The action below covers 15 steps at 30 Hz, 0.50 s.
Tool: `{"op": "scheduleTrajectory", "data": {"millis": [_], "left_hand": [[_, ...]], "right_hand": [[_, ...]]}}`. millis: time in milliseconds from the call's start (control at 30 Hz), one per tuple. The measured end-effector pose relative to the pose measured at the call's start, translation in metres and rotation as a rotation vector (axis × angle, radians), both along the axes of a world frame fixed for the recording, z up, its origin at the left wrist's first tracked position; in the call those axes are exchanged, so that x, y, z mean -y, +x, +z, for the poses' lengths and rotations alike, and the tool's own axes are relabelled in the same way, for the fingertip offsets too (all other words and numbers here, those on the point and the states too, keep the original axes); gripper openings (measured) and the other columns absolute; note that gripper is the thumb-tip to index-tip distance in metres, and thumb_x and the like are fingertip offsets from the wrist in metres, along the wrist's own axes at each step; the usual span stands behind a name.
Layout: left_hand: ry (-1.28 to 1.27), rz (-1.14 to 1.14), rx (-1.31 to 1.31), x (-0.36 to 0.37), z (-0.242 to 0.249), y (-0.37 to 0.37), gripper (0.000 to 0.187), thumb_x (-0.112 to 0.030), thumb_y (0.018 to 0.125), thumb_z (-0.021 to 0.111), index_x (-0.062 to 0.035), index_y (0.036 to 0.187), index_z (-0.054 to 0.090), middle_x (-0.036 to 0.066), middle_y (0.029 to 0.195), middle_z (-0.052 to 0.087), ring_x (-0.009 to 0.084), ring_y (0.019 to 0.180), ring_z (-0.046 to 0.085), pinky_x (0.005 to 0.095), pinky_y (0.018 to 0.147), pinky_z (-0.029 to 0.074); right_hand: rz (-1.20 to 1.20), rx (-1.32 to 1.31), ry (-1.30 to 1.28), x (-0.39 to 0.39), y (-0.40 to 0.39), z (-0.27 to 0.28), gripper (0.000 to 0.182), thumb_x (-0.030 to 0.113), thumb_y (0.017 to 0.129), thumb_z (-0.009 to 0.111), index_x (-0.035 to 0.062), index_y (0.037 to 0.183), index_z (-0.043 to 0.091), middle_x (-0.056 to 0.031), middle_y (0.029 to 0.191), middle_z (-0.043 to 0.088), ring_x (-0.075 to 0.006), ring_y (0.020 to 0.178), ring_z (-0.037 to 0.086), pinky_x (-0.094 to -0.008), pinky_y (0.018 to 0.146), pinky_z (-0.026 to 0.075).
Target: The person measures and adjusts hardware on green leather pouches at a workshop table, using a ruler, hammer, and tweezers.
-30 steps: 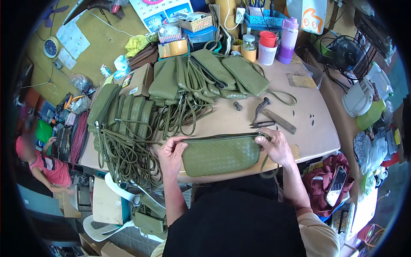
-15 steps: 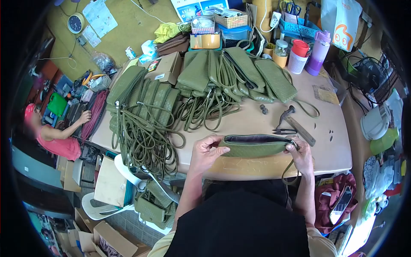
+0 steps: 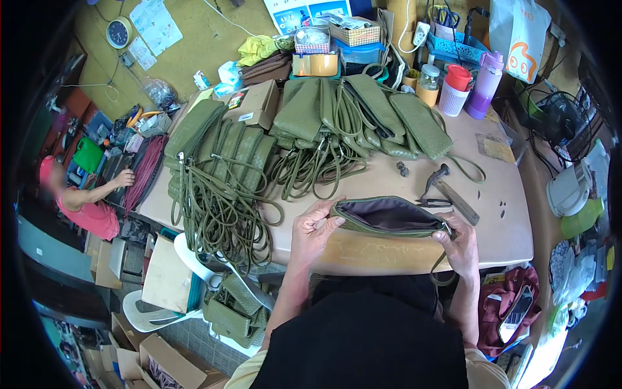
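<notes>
I hold an olive woven pouch (image 3: 389, 220) between both hands at the near edge of the table (image 3: 505, 214), its mouth spread so the dark grey lining faces up at me. My left hand (image 3: 311, 230) pinches the pouch's left end, thumb and fingers closed on the rim; my right hand (image 3: 459, 241) grips the right end at the zipper, fingers curled tight around it, and the pouch's strap (image 3: 442, 272) loops down from there over the table edge. Just beyond the pouch, toward 1 o'clock, lie small snips (image 3: 433, 203) and a hammer (image 3: 447, 188), close together, with two small dark metal pieces (image 3: 403, 170) near them. At 12 o'clock a heap of finished pouches (image 3: 363, 113) fans across the tabletop, their straps (image 3: 311, 172) tangled toward me. At 10 o'clock a second row of pouches (image 3: 217, 146) stands on edge, with cords (image 3: 217, 220) spilling over the left side of the table. Far at 1 o'clock stand a purple bottle (image 3: 484, 76) and a red-lidded cup (image 3: 453, 87). At 9 o'clock, well apart from me, another person (image 3: 81, 201) in a red top reaches to a shelf.
</notes>
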State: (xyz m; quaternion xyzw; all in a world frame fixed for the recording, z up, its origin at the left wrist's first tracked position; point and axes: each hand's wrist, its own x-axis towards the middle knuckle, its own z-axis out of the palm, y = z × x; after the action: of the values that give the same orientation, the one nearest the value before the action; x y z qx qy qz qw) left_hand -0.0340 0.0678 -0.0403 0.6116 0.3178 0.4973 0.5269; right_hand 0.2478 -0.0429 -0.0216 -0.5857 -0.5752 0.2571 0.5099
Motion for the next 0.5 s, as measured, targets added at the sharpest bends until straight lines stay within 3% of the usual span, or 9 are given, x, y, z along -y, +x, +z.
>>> {"op": "scheduleTrajectory", "data": {"millis": [133, 200, 233, 300, 400, 433, 467, 500], "left_hand": [[0.087, -0.006, -0.111, 0.002, 0.008, -0.001, 0.042, -0.015, 0.083, 0.071, 0.0028, 0.12, 0.061, 0.014, 0.113, 0.063, 0.0194, 0.103, 0.058, 0.0308, 0.091, 0.043], [0.258, -0.026, -0.198, 0.008, 0.02, 0.008, 0.052, -0.017, 0.085, 0.068, 0.0051, 0.129, 0.051, 0.015, 0.119, 0.059, 0.0229, 0.111, 0.055, 0.0331, 0.098, 0.04], [0.258, -0.032, -0.196, 0.014, 0.024, 0.014, 0.052, -0.017, 0.085, 0.068, 0.0051, 0.129, 0.051, 0.015, 0.119, 0.059, 0.0229, 0.111, 0.055, 0.0331, 0.098, 0.04], [0.539, 0.286, -0.592, 0.024, 0.029, 0.026, 0.056, -0.017, 0.086, 0.064, 0.0048, 0.135, 0.045, 0.02, 0.125, 0.055, 0.0312, 0.117, 0.052, 0.0371, 0.102, 0.037], [0.447, 0.195, -0.613, 0.015, 0.008, 0.032, 0.057, -0.01, 0.085, 0.06, 0.0011, 0.137, 0.042, 0.022, 0.121, 0.055, 0.0372, 0.11, 0.053, 0.0412, 0.097, 0.041], [0.393, 0.167, -0.582, 0.007, 0.0, 0.032, 0.053, -0.006, 0.085, 0.057, 0.0004, 0.136, 0.044, 0.022, 0.116, 0.056, 0.0372, 0.108, 0.054, 0.0407, 0.096, 0.042], [0.314, 0.169, -0.565, 0.003, -0.002, 0.029, 0.047, -0.004, 0.086, 0.055, 0.0001, 0.132, 0.049, 0.022, 0.107, 0.06, 0.0373, 0.101, 0.057, 0.0394, 0.092, 0.044], [0.237, 0.14, -0.495, -0.005, -0.005, 0.025, 0.042, -0.005, 0.087, 0.054, 0.0005, 0.129, 0.051, 0.022, 0.101, 0.062, 0.0361, 0.096, 0.059, 0.0389, 0.089, 0.046]], "right_hand": [[0.007, 0.002, 0.004, 0.001, -0.004, 0.001, 0.049, 0.037, 0.08, 0.073, -0.0062, 0.103, 0.062, -0.0138, 0.097, 0.064, -0.0187, 0.084, 0.06, -0.0302, 0.077, 0.048], [0.014, -0.01, 0.027, 0.0, -0.01, -0.008, 0.041, 0.026, 0.078, 0.077, -0.0054, 0.101, 0.063, -0.0129, 0.093, 0.063, -0.0173, 0.08, 0.059, -0.029, 0.073, 0.048], [0.006, -0.041, -0.014, 0.0, -0.018, -0.01, 0.032, 0.014, 0.076, 0.078, -0.0044, 0.099, 0.064, -0.011, 0.088, 0.061, -0.0153, 0.074, 0.058, -0.0276, 0.067, 0.048], [-0.037, -0.005, -0.042, 0.003, -0.043, -0.01, 0.028, 0.01, 0.074, 0.078, -0.0033, 0.094, 0.064, -0.0084, 0.081, 0.058, -0.0141, 0.067, 0.055, -0.0278, 0.062, 0.046], [0.084, 0.123, -0.13, 0.009, -0.069, -0.011, 0.03, 0.014, 0.075, 0.079, -0.0019, 0.095, 0.063, -0.0073, 0.077, 0.056, -0.0144, 0.065, 0.055, -0.0282, 0.062, 0.047], [0.247, 0.088, -0.112, 0.009, -0.068, -0.003, 0.03, 0.017, 0.077, 0.078, -0.001, 0.096, 0.063, -0.0052, 0.077, 0.056, -0.0133, 0.065, 0.055, -0.0282, 0.063, 0.047], [0.241, 0.089, -0.112, 0.007, -0.064, -0.004, 0.03, 0.017, 0.077, 0.078, -0.001, 0.096, 0.063, -0.0052, 0.077, 0.056, -0.0133, 0.065, 0.055, -0.0282, 0.063, 0.047], [0.322, -0.113, -0.169, 0.005, -0.058, -0.006, 0.03, 0.017, 0.077, 0.077, -0.0009, 0.098, 0.063, -0.0039, 0.077, 0.056, -0.0125, 0.065, 0.054, -0.0284, 0.062, 0.047]]}}
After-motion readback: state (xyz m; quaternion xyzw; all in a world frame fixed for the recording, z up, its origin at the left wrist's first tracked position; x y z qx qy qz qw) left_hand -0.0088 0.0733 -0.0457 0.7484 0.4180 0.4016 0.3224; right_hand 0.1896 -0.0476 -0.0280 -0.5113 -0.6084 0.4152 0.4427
